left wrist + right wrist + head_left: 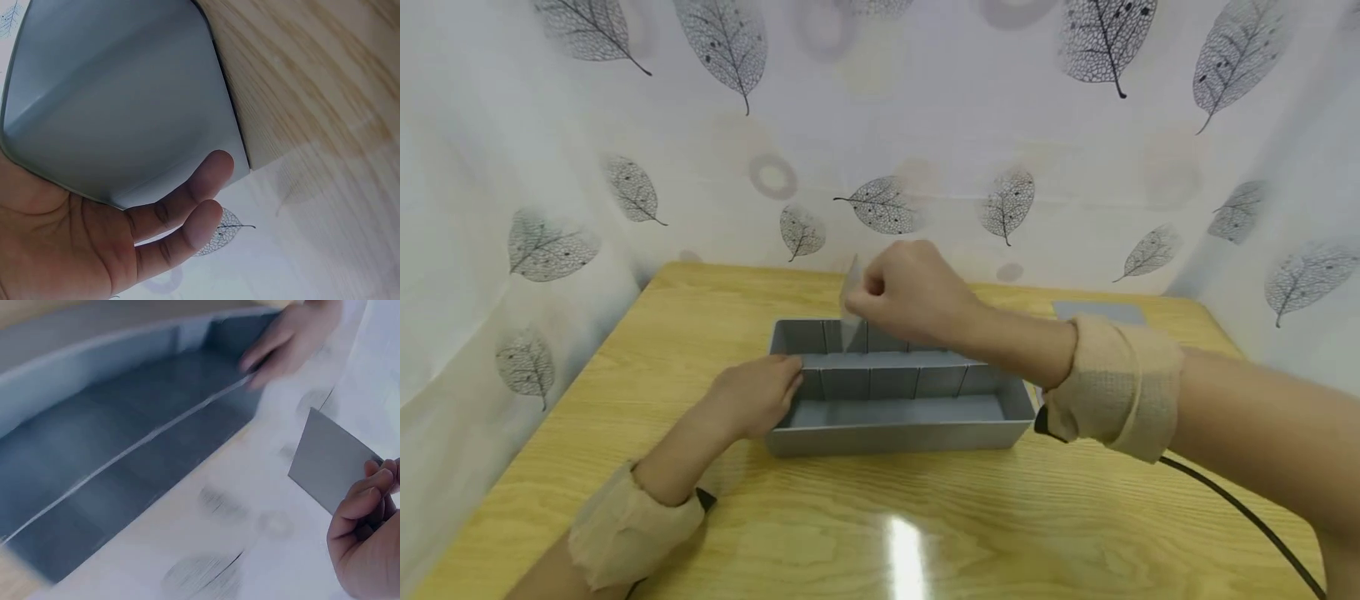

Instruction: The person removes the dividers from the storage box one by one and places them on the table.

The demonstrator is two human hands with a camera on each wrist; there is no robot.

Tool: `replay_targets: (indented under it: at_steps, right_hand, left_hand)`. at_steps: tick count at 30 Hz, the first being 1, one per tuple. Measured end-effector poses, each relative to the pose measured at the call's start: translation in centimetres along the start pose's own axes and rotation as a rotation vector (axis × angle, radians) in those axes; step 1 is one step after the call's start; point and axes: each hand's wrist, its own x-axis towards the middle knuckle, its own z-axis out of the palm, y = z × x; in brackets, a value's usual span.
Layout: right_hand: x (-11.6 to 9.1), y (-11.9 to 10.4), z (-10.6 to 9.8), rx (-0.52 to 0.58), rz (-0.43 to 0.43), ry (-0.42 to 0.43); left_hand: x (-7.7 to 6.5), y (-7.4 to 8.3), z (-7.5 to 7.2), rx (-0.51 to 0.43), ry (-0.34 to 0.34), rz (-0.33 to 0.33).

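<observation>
A long grey divider box [898, 438] stands on the table, split lengthwise by a middle wall with upright grooves. My left hand [752, 396] grips its left end, some fingers over the rim; in the left wrist view two fingers [200, 178] stretch along the outside of the end wall [144, 112]. Above the box's rear compartment, my right hand [917, 292] pinches a thin grey plate [851, 321] at one edge. The right wrist view shows that flat plate [331, 456] jutting out from the fingertips, its free corners uncovered.
Another flat grey piece [1101, 312] lies at the back right of the wooden table [820, 517], partly behind the right wrist. A leaf-patterned curtain [715, 183] borders the back and sides. A black cable [1247, 521] runs below the right forearm.
</observation>
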Motion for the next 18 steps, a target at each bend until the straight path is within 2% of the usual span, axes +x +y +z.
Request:
replay_targets:
  at_steps: [8, 11, 14, 18]
  right_hand:
    - [-2.0, 8.5, -4.1, -0.046, 0.233, 0.043]
    - [-3.1, 12.1, -5.2, -0.072, 0.281, 0.060]
    - [-4.3, 15.1, -5.8, -0.080, 0.364, 0.036]
    - [-5.8, 18.4, -5.8, -0.085, 0.471, -0.039]
  left_hand:
    - [-0.1, 0.0, 0.2, 0.006, 0.008, -0.001]
    - [0.0, 0.0, 0.2, 0.003, 0.013, 0.007]
    - [0.0, 0.0, 0.2, -0.002, 0.014, 0.014]
    - [-0.1, 0.0, 0.3, -0.003, 0.013, 0.018]
